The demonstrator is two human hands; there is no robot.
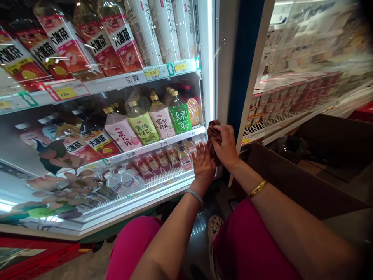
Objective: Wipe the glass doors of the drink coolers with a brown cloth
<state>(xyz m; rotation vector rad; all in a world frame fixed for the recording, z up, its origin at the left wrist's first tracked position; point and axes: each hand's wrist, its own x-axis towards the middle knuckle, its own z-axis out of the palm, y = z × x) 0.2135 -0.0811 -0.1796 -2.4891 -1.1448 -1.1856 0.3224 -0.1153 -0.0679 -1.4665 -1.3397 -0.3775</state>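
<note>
A crumpled brown cloth [214,134] is bunched in my right hand [225,144], against the right edge frame of a lit drinks fridge [212,89]. Fingers of that hand are wrapped round the cloth. Just left of it, my left hand [202,163] lies with its fingers stretched out on the glass door, close to the cloth's lower part. Behind the glass, beside my left fingertips, stand small bottles [184,155] on the bottom shelf. Above them, a green tea bottle [180,113] and other flavoured drinks line the middle shelf.
Large iced tea bottles [124,42] fill the upper shelf. To the right, a dark open box [303,182] stands below a chiller with rows of packaged cups [294,95]. Flower decals [70,186] show at the glass's lower left. A red crate [37,256] sits at lower left.
</note>
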